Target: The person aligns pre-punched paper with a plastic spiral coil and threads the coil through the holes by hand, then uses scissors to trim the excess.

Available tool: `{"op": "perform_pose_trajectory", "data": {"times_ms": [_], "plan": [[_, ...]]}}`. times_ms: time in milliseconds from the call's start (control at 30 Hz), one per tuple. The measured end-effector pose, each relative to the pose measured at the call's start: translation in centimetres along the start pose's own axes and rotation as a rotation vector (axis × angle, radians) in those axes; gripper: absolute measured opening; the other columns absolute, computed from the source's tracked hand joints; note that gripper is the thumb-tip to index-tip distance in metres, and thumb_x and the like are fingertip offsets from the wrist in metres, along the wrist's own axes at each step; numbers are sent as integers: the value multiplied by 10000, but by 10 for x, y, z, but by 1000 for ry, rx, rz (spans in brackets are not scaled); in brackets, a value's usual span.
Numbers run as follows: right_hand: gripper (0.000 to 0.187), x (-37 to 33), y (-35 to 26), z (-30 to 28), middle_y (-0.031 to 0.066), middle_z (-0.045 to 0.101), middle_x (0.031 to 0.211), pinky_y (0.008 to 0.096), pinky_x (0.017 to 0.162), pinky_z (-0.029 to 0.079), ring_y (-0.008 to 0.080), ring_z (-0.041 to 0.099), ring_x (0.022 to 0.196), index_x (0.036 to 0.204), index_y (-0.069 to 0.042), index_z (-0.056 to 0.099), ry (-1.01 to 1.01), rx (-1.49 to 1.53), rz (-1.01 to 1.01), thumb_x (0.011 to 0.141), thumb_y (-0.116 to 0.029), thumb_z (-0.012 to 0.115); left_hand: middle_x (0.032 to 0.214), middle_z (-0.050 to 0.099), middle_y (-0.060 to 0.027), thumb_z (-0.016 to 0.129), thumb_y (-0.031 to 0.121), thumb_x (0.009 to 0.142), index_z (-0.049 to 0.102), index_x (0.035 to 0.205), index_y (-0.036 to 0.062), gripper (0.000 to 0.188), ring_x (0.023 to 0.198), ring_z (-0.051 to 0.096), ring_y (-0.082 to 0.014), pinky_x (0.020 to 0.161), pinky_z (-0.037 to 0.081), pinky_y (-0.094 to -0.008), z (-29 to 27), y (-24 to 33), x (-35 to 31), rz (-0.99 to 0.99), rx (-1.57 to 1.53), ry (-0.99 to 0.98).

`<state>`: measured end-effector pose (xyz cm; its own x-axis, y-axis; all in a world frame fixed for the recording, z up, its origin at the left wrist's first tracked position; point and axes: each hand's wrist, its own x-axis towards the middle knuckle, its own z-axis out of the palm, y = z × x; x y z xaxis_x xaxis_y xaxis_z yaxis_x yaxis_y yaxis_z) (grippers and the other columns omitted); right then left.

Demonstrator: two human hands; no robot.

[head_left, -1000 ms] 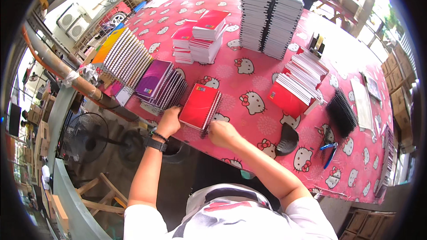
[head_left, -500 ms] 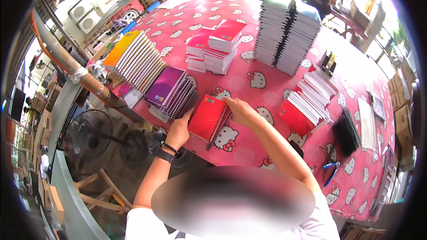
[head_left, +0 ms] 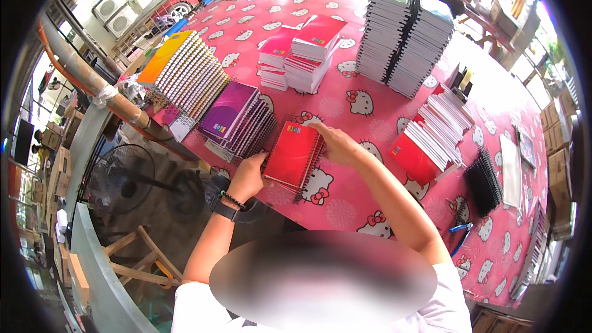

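Observation:
A small pile of red spiral notebooks (head_left: 288, 153) lies near the front edge of the table, its wire binding along the right side. My left hand (head_left: 248, 177), with a dark watch and beaded bracelet on the wrist, grips the pile's near left edge. At the far right corner, my right hand (head_left: 336, 143) has its thumb on the top cover and its other fingers mostly hidden. Just left of the pile stands a stack of purple spiral notebooks (head_left: 231, 110).
Yellow-orange spiral notebooks (head_left: 165, 57) are stacked at left. Beyond are red-covered unbound pads (head_left: 318, 32) and tall black-bound stacks (head_left: 388, 37). On the right lie fanned red booklets (head_left: 419, 154), black binding coils (head_left: 482, 180) and blue-handled pliers (head_left: 459, 234). A fan (head_left: 126, 179) stands below left.
The view has shifted slightly. Both hands stay on the red notebooks; edges of the lower ones now show beyond the top cover at the near side.

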<state>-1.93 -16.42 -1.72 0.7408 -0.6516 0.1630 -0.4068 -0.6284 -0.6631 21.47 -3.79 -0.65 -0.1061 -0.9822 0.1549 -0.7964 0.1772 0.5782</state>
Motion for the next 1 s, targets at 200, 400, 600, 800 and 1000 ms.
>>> {"op": "perform_pose_trajectory", "data": {"times_ms": [200,400,600,800,1000], "plan": [[613,-13,-1,5,237,595,931,451,787,459,405,571,937,1230,-73,385,-10,37,31,676,81,597,978,621,-194,722,-24,608,543,1128,-24,550,912,591,-386,788,488,-385,6,-6,-8,51,-197,26],[623,-11,-10,12,246,578,1036,435,830,454,405,546,1017,1239,-64,377,-38,-38,151,671,136,534,1028,622,-181,639,-72,671,439,1283,5,649,974,602,-331,819,487,-388,7,-2,-15,-79,-249,28],[648,-21,-15,12,244,544,1117,427,875,447,401,514,1080,1280,-40,359,22,-42,76,675,151,488,1260,413,-317,712,14,540,-57,1429,74,1177,1151,437,-440,961,410,-425,-3,19,-30,17,-8,-199],[556,-9,-16,10,221,592,1013,426,818,460,397,548,1015,1175,-31,423,-6,-58,115,652,78,575,936,608,-271,731,16,571,385,1276,7,786,911,594,-387,801,491,-410,-6,11,6,-48,77,-211],[329,-1,-29,0,219,626,880,448,702,502,381,613,878,1032,24,449,-86,-355,184,720,39,551,798,630,-217,773,32,535,538,1016,-29,538,819,604,-399,735,492,-443,6,5,6,44,140,-40]]}}
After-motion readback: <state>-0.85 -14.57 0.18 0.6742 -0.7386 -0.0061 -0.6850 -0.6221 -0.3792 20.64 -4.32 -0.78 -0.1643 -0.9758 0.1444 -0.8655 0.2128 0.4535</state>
